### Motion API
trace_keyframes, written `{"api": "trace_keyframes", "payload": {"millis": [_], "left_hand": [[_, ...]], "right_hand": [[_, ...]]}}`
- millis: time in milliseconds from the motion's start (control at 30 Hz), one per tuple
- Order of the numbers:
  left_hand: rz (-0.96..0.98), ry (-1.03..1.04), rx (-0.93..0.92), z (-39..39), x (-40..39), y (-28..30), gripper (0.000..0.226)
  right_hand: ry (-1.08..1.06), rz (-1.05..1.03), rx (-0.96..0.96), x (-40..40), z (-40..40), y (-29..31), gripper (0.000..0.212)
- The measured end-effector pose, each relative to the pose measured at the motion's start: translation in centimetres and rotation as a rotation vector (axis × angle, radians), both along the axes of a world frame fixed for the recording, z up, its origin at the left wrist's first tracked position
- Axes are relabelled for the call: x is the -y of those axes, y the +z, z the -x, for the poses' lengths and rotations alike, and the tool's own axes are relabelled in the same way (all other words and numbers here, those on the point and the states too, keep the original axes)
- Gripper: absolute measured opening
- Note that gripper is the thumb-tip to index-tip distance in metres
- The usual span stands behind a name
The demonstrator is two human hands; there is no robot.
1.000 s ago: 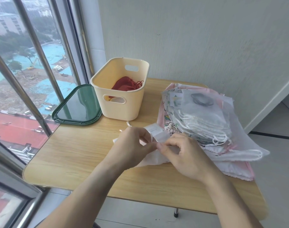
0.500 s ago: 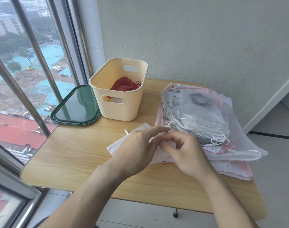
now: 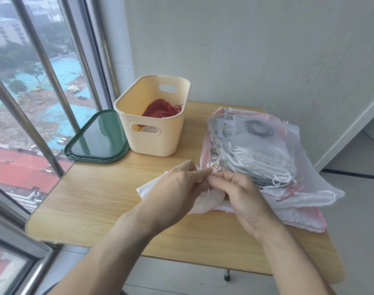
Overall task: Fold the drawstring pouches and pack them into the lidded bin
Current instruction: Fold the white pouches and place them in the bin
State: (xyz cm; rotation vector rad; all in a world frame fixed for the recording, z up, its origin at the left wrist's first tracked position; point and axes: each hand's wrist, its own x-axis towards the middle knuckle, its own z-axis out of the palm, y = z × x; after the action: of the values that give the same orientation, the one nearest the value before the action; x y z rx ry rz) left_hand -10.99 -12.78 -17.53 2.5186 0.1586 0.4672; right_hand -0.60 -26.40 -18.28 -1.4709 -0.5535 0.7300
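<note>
Pinching white pouch (image 3: 152, 188) between left hand (image 3: 179, 184), right hand (image 3: 243, 196) fingertips.

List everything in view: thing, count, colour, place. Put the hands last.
bin: one, cream, back of table, open.
red pouch: at least one, inside the bin.
lid: one, dark green, flat on table left of the bin.
pouch pile: one stack, white, pink and printed, right side of table.
white pouch: one, on table under the hands.
table: one, light wood, by the window.
left hand: pinches the white pouch.
right hand: pinches the white pouch beside the left.
</note>
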Motion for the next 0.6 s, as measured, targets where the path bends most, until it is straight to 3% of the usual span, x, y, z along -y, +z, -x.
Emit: {"api": "trace_keyframes", "payload": {"millis": [67, 167, 300, 467, 600], "left_hand": [[-0.011, 0.024, -0.015, 0.11, -0.16, 0.07, 0.021], [-0.009, 0.033, -0.029, 0.26, -0.28, 0.12, 0.027], [0.015, 0.096, -0.042, 0.17, -0.36, 0.26, 0.027], [0.057, 0.202, 0.079, 0.4, -0.96, 0.55, 0.022], [0.01, 0.071, 0.108, 0.51, -0.94, 1.0, 0.011]], "right_hand": [[-0.015, -0.011, -0.035, 0.09, -0.01, 0.11, 0.02], [-0.067, -0.003, -0.044, 0.0, 0.09, -0.03, 0.034], [-0.001, 0.02, 0.16, -0.01, 0.29, -0.26, 0.023], [0.074, 0.08, 0.207, 0.34, 0.0, 0.02, 0.018], [0.129, 0.115, 0.229, 0.25, 0.08, 0.19, 0.024]]}}
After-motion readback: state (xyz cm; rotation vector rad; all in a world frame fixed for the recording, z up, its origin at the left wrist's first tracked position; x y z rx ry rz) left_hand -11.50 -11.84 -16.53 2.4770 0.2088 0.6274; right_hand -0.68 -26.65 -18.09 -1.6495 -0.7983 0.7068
